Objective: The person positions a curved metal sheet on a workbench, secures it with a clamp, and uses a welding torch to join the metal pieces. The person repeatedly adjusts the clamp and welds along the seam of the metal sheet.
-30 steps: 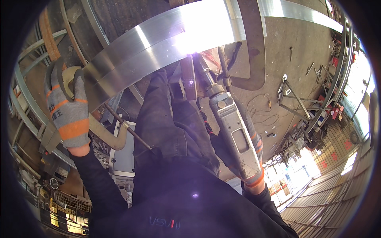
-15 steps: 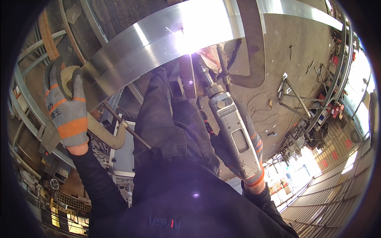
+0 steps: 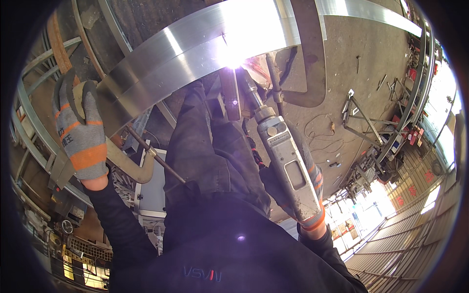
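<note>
My right hand (image 3: 277, 189), in a grey and orange glove, is closed around a handheld welding gun (image 3: 292, 168). The gun's nozzle points away from me at the near edge of a shiny curved metal strip (image 3: 146, 68). White-violet glare at the nozzle tip hides the contact point. My left hand (image 3: 84, 134), gloved alike, wraps round the top of a C-clamp (image 3: 131, 163) at the strip's left end. A second, larger C-clamp (image 3: 312, 63) grips the strip right of the glare. Below the bright spot hangs a brownish metal bar (image 3: 230, 95).
Curved metal rails (image 3: 36, 132) run along the left side. On the concrete floor at right lie a thin cable (image 3: 317, 146), a metal frame (image 3: 364, 117) and scraps. My legs (image 3: 195, 146) are beneath the strip. A pale case (image 3: 152, 195) stands left of them.
The welding gun has shifted very slightly left and toward me, with the glare still at its tip. My left hand's fingers have moved slightly on the clamp.
</note>
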A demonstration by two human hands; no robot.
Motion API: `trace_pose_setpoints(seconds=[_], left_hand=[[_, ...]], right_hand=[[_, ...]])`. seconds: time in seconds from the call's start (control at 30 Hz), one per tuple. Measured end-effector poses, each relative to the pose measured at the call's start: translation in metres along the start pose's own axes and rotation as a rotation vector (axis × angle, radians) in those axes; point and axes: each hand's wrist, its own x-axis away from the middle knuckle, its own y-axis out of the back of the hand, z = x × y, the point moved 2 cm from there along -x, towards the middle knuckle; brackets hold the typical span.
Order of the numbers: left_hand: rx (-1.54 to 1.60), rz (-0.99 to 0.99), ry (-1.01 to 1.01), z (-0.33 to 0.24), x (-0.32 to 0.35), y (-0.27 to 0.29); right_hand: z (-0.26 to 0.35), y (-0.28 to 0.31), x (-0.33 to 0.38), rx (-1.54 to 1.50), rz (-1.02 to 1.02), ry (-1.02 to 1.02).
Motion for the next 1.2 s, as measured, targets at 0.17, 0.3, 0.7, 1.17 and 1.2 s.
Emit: trace_pose_setpoints(seconds=[0.17,0.3,0.7,1.17,1.2], left_hand=[[-0.043,-0.025,0.026,-0.005,0.004,0.001],[-0.064,-0.011,0.05,-0.01,0.003,0.003],[-0.029,0.03,0.117,-0.023,0.002,0.011],[1.647,0.693,0.509,-0.262,0.092,0.012],[1.789,0.723,0.764,-0.272,0.097,0.009]], right_hand=[[0.0,0.0,-0.001,0.041,-0.018,-0.029],[0.0,0.002,-0.001,0.065,-0.029,-0.046],[-0.006,0.007,0.008,0.1,-0.065,-0.11],[0.002,0.028,0.081,-0.32,0.066,0.07],[-0.001,0.028,0.085,-0.325,0.046,0.114]])
